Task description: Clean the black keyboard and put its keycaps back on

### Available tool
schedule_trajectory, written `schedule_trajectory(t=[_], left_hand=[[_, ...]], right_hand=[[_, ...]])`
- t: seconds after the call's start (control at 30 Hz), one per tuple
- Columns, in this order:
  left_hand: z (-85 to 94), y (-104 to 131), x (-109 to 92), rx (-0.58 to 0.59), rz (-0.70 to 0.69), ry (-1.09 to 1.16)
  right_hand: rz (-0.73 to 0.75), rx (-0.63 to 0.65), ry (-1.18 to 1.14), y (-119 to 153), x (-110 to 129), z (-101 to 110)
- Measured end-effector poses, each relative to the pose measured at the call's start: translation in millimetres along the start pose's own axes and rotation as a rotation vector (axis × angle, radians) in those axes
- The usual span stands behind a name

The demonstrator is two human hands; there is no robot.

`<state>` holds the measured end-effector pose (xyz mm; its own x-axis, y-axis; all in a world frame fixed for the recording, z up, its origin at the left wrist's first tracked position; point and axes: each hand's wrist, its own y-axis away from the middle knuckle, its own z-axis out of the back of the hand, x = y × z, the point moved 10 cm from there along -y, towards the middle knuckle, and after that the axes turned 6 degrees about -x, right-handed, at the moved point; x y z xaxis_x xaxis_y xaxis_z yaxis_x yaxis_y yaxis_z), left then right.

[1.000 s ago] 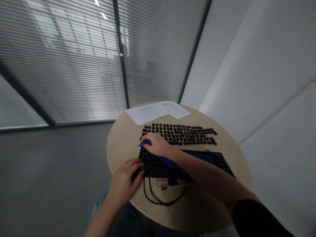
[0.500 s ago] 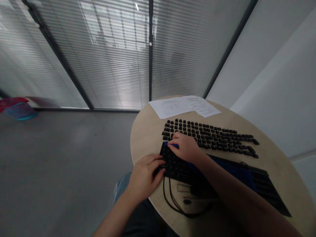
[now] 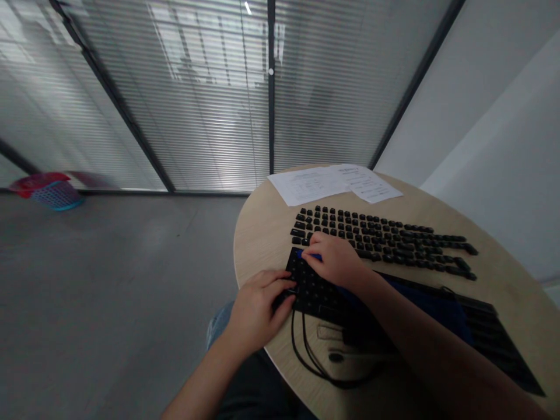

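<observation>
Keyboard (image 3: 309, 291), black, on the counter (image 3: 258, 233): my left hand (image 3: 262, 309), fingers half curled, grips its left edge. My right hand (image 3: 335, 256), fingers pinched together, presses blue cloth (image 3: 315, 256) to its far left corner. Keycaps (image 3: 367, 230): loose rows just beyond.

We see a black keyboard (image 3: 312, 289), flat, its left-end switches bare, centre to lower right, blue cloth (image 3: 443, 310) lying across it.
</observation>
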<state>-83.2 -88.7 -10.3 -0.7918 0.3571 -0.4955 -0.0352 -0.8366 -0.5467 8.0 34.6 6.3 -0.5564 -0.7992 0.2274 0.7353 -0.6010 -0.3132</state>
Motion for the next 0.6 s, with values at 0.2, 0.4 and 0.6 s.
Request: schedule_trajectory(t=[0.2, 0.4, 0.6], left_hand=[[-0.3, 0, 0, 0.002, 0.01, 0.007], [0.2, 1, 0, -0.018, 0.006, 0.008], [0.9, 0, 3, -0.028, 0.031, -0.012]], right_hand=[[0.036, 0.009, -0.082, 0, 7, -5], [0.037, 0.036, -0.034, -2, 10, -2], [0.019, 0.054, 0.066, -1, 0, 4]])
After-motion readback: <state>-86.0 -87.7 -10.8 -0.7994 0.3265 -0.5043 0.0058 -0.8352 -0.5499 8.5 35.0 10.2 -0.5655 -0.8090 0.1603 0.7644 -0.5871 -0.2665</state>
